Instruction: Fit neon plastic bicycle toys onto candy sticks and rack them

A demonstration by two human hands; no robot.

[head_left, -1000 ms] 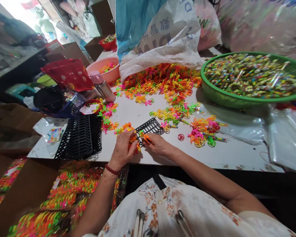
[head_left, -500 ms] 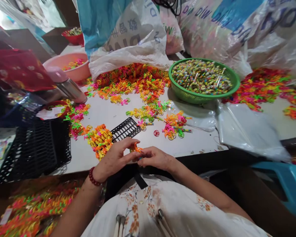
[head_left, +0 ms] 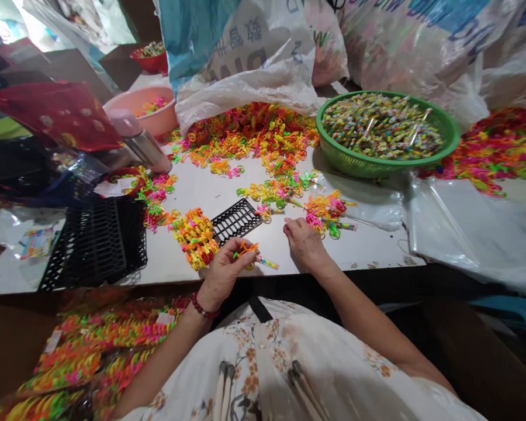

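Observation:
My left hand (head_left: 222, 270) is closed on a small orange plastic toy (head_left: 248, 249). From the toy a clear tube of coloured candy (head_left: 268, 263) sticks out to the right. My right hand (head_left: 307, 247) reaches down to the tabletop, its thumb and fingertips pinched on a small red plastic ring (head_left: 286, 229). Beyond my left hand lies a black plastic grid tray (head_left: 237, 221), with a stack of yellow and orange toys (head_left: 196, 238) at its left. A cluster of toys with candy tubes (head_left: 328, 213) lies just past my right hand.
A green basket (head_left: 386, 166) full of candy tubes stands at the back right. Loose toys (head_left: 249, 134) spill from a large plastic bag (head_left: 245, 64). Black trays (head_left: 96, 245) are piled at left, clear bags (head_left: 460, 228) at right. A steel flask (head_left: 146, 151) stands back left.
My right hand has left the toy and moved right to the red ring on the table. The toy stays in my left hand, its candy tube now showing. The view has shifted slightly.

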